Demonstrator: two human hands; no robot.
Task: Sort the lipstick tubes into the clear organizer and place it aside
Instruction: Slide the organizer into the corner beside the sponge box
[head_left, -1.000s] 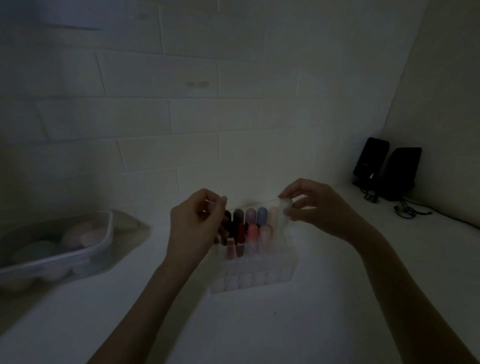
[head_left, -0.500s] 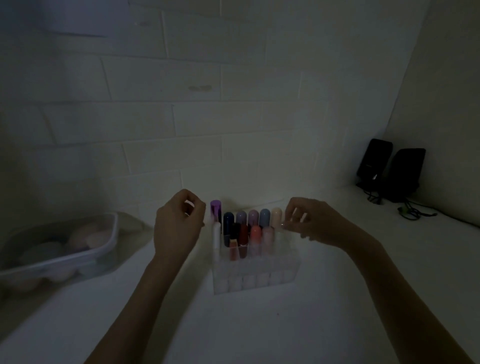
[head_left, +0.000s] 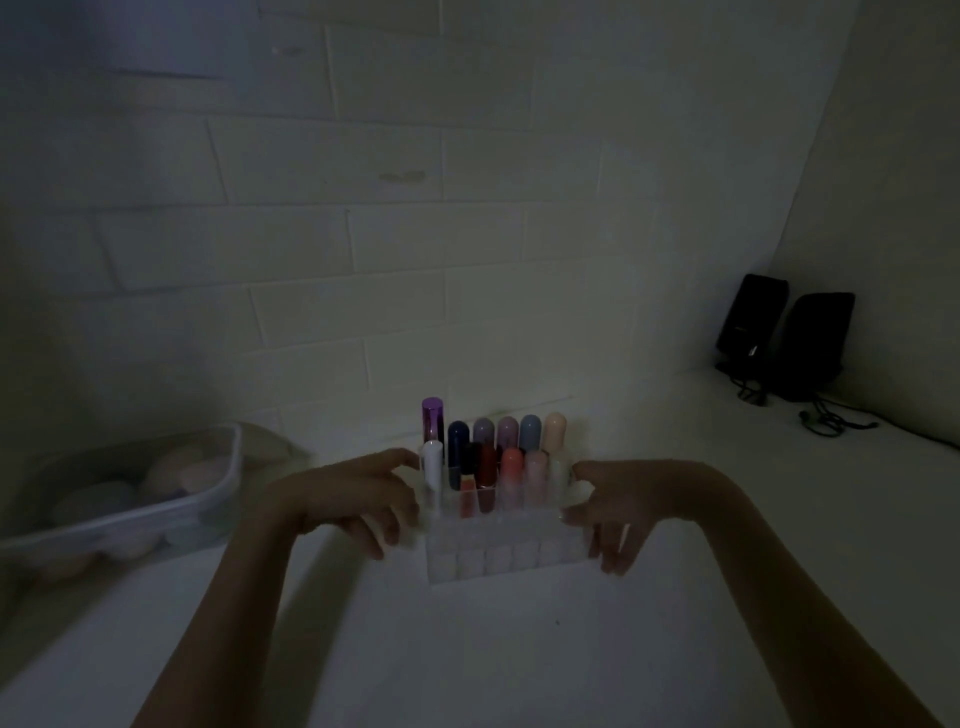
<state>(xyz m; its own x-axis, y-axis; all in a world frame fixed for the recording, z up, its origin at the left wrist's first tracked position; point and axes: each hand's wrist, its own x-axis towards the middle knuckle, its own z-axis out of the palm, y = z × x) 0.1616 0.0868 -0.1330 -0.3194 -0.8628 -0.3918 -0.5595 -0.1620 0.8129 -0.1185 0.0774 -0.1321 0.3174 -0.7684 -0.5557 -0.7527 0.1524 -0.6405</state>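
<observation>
Dim white tabletop (head_left: 498, 665) running back to a brick wall (head_left: 363, 234), meeting a side wall at the far right corner. Near the left edge, a clear plastic tub (head_left: 156, 512) holding pale rounded items, too dark to name. In the far right corner, two black speakers (head_left: 784, 338) with trailing cables. Toward the middle of the tabletop, close to the back wall, the clear organizer (head_left: 506, 551), resting on the surface, front cells bare, back rows filled. Left hand (head_left: 353, 501) cupped against the left wall of the organizer, thumb at the top rim, fingers curled down the side; right hand (head_left: 628, 506) mirrored on the right wall. Each grip narrow and pressed onto the organizer, seemingly holding it between both palms, though firmness of contact hard to judge in this light. Standing upright in the back cells, the lipstick tubes (head_left: 511, 457): a tall purple one at the back left, a white one just in front, then dark blue, lilac, blue, peach, red, coral and pink. Sorting apparently done; moving aside likely next. Main risk: smooth walls slipping under an uneven squeeze, tilting the organizer and spilling the loose, top-heavy tubes; a fast slide could topple the tallest.
</observation>
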